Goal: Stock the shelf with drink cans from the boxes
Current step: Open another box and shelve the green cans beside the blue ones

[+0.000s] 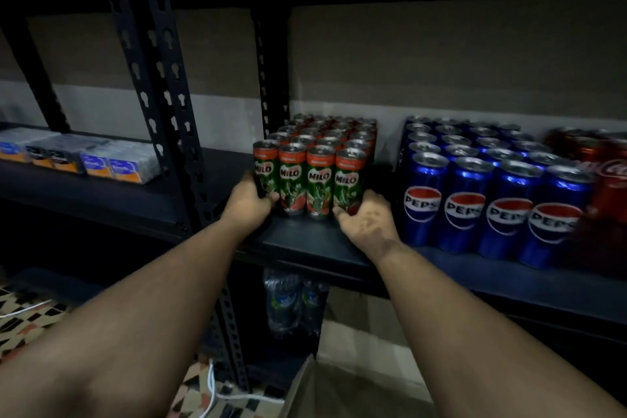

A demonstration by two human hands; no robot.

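Note:
A block of green and red Milo cans stands in rows on the dark shelf, several across the front. My left hand grips the front left can at its lower left side. My right hand curls round the base of the front right can. Both arms reach forward from the bottom of the view. A cardboard box edge shows at the bottom, below the shelf.
Blue Pepsi cans fill the shelf to the right, with red Coca-Cola cans beyond them. Small packets sit on the left rack's shelf. A perforated black upright stands left of the cans. Water bottles stand on a lower level.

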